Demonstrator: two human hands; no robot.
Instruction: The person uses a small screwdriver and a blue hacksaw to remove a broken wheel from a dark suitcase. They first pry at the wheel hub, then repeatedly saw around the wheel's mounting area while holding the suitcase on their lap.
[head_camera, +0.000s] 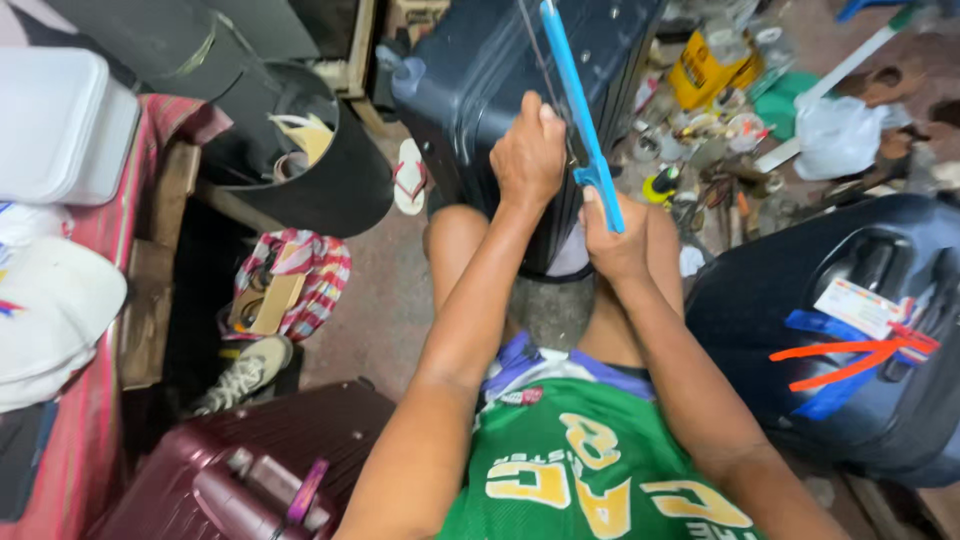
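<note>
Hacksaw (580, 110) with a blue frame lies across a dark navy suitcase (480, 80) propped upright between the person's knees; right hand (615, 235) has its fingers curled tight round the saw's handle; left hand (528, 150) presses on the case, fingers bent over its edge; a black bin (340, 170) holds paper scraps; a striped bag (300, 280) holds cardboard; tools and jars litter the concrete floor (380, 300); a maroon suitcase (270, 460) lies near; another navy case (850, 340) carries a white tag (855, 305).
</note>
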